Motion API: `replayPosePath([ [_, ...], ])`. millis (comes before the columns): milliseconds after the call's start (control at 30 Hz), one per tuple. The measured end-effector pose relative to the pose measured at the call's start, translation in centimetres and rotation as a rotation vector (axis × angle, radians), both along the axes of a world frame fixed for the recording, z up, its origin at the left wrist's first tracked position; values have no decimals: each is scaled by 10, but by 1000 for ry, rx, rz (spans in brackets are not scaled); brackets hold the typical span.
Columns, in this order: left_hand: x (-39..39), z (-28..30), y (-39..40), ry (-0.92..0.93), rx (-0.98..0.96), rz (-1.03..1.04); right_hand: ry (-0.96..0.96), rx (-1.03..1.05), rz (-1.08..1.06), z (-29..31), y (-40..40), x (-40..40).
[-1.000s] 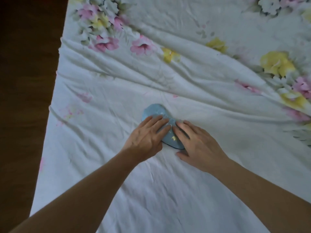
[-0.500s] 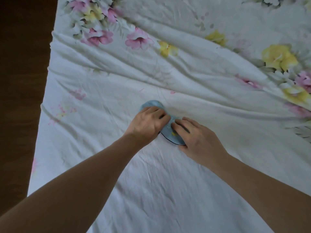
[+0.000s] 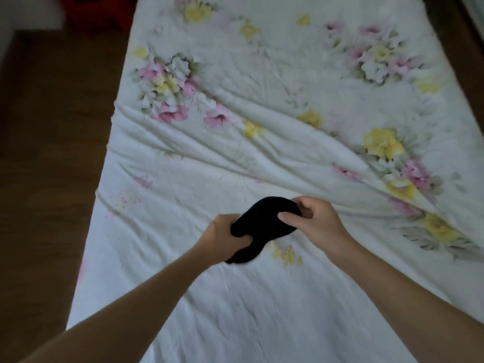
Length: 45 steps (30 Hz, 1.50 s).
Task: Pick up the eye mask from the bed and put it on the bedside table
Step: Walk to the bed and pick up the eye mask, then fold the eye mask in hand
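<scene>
The eye mask [image 3: 264,221] hangs just above the bed [image 3: 262,142], its black underside turned up toward me. My left hand [image 3: 222,238] grips its lower left end, and my right hand [image 3: 311,221] pinches its upper right end between thumb and fingers. The mask stretches slantwise between the two hands. The bed has a wrinkled white sheet printed with pink and yellow flowers. No bedside table shows in this view.
A brown wooden floor [image 3: 49,166] runs along the left side of the bed. Something red [image 3: 99,14] and a white surface [image 3: 26,14] stand at the top left corner. A dark strip borders the bed at the top right.
The mask lay blue side up on the sheet under both hands; now both hands have lifted it and turned its black side up. The camera has tilted up, showing more bed.
</scene>
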<state>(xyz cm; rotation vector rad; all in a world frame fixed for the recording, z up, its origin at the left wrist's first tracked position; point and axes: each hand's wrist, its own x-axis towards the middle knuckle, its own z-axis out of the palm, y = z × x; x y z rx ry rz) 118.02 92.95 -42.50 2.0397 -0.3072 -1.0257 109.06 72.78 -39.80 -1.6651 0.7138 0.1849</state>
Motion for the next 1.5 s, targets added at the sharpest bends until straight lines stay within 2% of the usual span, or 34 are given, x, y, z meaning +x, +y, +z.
replayPosePath([
  [67, -19, 33, 5, 190, -66, 129, 41, 245, -91, 34, 5, -4],
  [133, -38, 74, 8, 342, -162, 225, 65, 390, -76, 71, 13, -8],
  [267, -70, 163, 11, 594, -325, 270, 43, 350, 32, 152, 24, -15],
  [367, -93, 220, 14, 686, -372, 272, -19, 246, 92, 210, 27, -21],
  [500, -115, 281, 17, 685, -403, 342, -169, 69, 181, 279, 29, -34],
  [667, -122, 337, 18, 649, -444, 475, -466, -196, 348, 340, 36, -66],
  [833, -126, 368, 24, 622, -511, 523, -756, -666, 569, 353, 51, -101],
  [967, -132, 377, 36, 658, -570, 524, -851, -836, 669, 355, 62, -111],
  [1067, -137, 384, 46, 705, -608, 526, -868, -871, 704, 358, 67, -116],
  [1200, -137, 391, 59, 799, -723, 583, -793, -844, 723, 365, 70, -125],
  [1300, -139, 397, 63, 810, -774, 570, -750, -767, 745, 371, 73, -126],
  [1400, -141, 404, 60, 722, -783, 538, -729, -566, 614, 380, 76, -124],
  [1500, -140, 406, 60, 637, -745, 559, -705, -478, 390, 388, 77, -121],
])
